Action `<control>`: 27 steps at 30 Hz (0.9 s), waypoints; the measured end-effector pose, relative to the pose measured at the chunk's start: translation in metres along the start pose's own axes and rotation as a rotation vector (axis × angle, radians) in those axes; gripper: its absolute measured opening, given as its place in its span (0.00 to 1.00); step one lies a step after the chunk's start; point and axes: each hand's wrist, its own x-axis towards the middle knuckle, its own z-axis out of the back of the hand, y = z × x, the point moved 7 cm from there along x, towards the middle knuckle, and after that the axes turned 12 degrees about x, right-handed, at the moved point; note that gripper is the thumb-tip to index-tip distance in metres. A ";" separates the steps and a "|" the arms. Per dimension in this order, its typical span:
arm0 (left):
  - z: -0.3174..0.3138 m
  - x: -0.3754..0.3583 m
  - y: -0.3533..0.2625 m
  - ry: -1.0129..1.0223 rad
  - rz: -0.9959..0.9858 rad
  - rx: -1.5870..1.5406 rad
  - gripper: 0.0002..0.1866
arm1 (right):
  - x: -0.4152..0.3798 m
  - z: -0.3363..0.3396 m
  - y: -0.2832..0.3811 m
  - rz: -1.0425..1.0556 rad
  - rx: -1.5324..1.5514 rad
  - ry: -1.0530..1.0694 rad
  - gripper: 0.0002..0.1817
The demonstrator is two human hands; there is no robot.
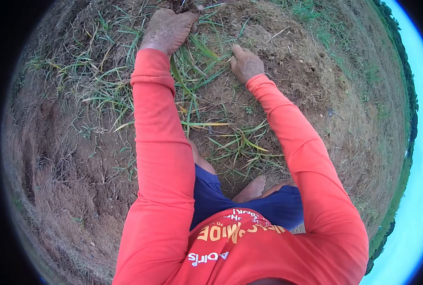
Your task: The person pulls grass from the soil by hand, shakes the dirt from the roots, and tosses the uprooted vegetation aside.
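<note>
Soil coats my left hand (167, 29), which is closed round a grass clump (188, 71) near the top edge. Long green blades hang out below that fist, and dark soil (185, 5) shows at its fingertips. To the right, my right hand (246, 64) is low over the brown ground with its fingers curled together. Blade tips reach its fingertips, but what it grips, if anything, is too small to tell.
Another grass tuft (242, 142) grows between my forearms, in front of my bare foot (251, 189). More grass (109, 71) spreads at the left over dry soil (78, 175). A tree line (413, 109) and sky lie at the far right.
</note>
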 end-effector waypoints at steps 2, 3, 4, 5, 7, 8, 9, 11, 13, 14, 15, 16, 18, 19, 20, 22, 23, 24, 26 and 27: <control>0.005 -0.008 -0.008 0.005 0.038 0.020 0.18 | -0.003 -0.006 0.005 0.011 -0.008 0.023 0.13; 0.003 -0.006 -0.004 0.010 0.036 -0.003 0.19 | -0.002 -0.009 0.006 0.036 -0.023 0.014 0.11; 0.001 -0.002 0.002 0.016 0.033 -0.026 0.19 | -0.001 -0.011 0.006 0.059 -0.038 0.005 0.10; -0.003 0.001 0.005 0.025 0.028 -0.049 0.20 | -0.002 -0.012 0.005 0.079 -0.054 -0.006 0.08; -0.003 -0.002 0.000 0.038 0.031 -0.003 0.22 | -0.005 -0.015 0.000 0.138 -0.053 0.009 0.06; 0.000 -0.003 -0.001 0.036 0.037 0.021 0.23 | -0.003 -0.017 -0.001 0.177 -0.050 0.018 0.06; 0.004 -0.006 -0.005 0.020 0.018 0.059 0.23 | -0.004 -0.013 -0.002 0.180 -0.030 -0.002 0.05; 0.010 -0.012 -0.011 -0.013 -0.015 0.136 0.22 | -0.007 -0.006 -0.006 0.186 0.011 -0.035 0.05; 0.009 -0.011 -0.022 -0.020 -0.214 0.632 0.15 | -0.014 0.009 -0.008 0.204 0.088 -0.122 0.05; 0.005 -0.011 -0.025 -0.020 -0.316 0.880 0.15 | -0.017 0.018 -0.010 0.210 0.126 -0.166 0.05; 0.004 -0.009 -0.024 -0.054 -0.377 0.908 0.14 | -0.018 0.029 -0.012 0.178 0.123 -0.207 0.06; 0.002 -0.006 -0.021 -0.089 -0.441 0.936 0.13 | -0.014 0.045 -0.011 0.178 0.183 -0.245 0.06; -0.008 -0.004 -0.015 -0.153 -0.552 0.919 0.12 | -0.013 0.083 -0.016 0.157 0.292 -0.327 0.07; -0.011 -0.003 -0.016 -0.194 -0.597 0.878 0.11 | -0.010 0.100 -0.016 0.126 0.295 -0.303 0.08; -0.014 -0.002 -0.018 -0.234 -0.642 0.835 0.10 | -0.009 0.117 -0.016 0.093 0.298 -0.280 0.09; -0.022 0.001 -0.022 -0.117 -0.579 0.914 0.10 | -0.004 0.152 -0.018 -0.005 0.398 -0.242 0.11; -0.024 -0.001 -0.023 -0.055 -0.542 0.955 0.10 | -0.004 0.169 -0.024 -0.081 0.491 -0.225 0.12; -0.016 0.000 -0.022 -0.021 -0.371 0.699 0.13 | -0.005 0.182 -0.029 -0.156 0.585 -0.207 0.13; -0.010 -0.004 -0.019 0.049 -0.042 0.184 0.27 | -0.008 0.204 -0.027 -0.146 0.795 -0.224 0.13; -0.012 -0.005 -0.022 0.059 -0.048 0.182 0.27 | -0.011 0.212 -0.028 -0.139 0.898 -0.236 0.14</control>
